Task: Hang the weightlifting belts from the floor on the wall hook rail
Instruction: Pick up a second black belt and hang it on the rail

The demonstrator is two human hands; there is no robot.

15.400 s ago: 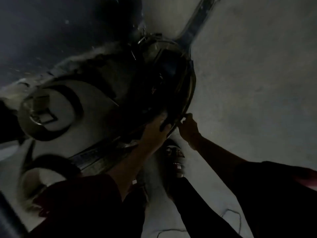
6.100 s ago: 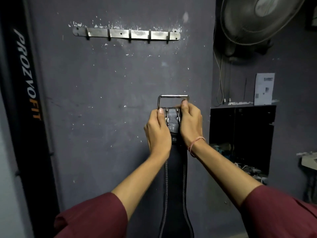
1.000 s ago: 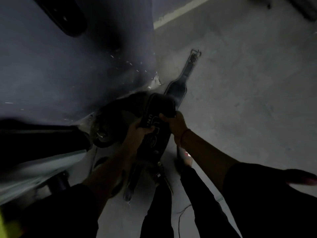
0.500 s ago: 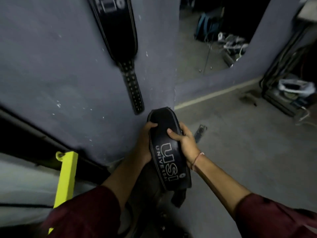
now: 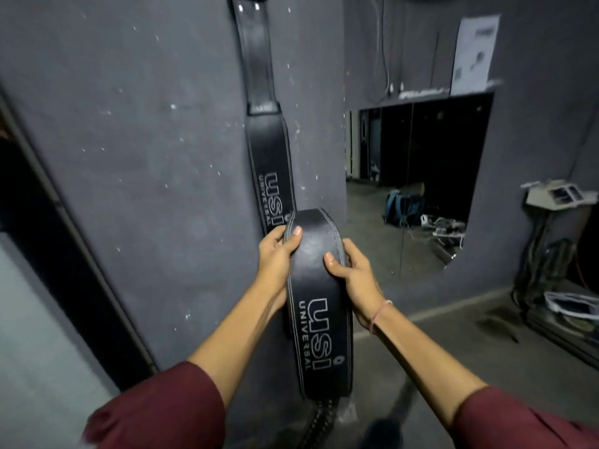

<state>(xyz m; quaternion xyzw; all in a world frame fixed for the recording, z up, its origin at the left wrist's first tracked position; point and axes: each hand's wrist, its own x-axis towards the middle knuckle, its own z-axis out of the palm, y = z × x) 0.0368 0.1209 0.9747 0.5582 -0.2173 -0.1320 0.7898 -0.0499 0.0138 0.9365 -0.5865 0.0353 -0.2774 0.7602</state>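
A dark slanted post (image 5: 64,241) runs down the left side of the grey wall (image 5: 146,140). On that wall a black USI Universal weightlifting belt (image 5: 269,150) hangs flat, its top out of frame. Just below and in front of it, the left hand (image 5: 275,257) grips the left edge of a second belt (image 5: 317,306), thumb on its face. This belt is folded over at the top and held up in the air close to the wall, its strap end trailing down. The right hand (image 5: 355,280) clamps the opposite edge, a thin thread band (image 5: 379,314) on its wrist. Farther right, a dark recess (image 5: 437,150) shows a blue bag (image 5: 402,205), with a paper sheet (image 5: 475,53) above.
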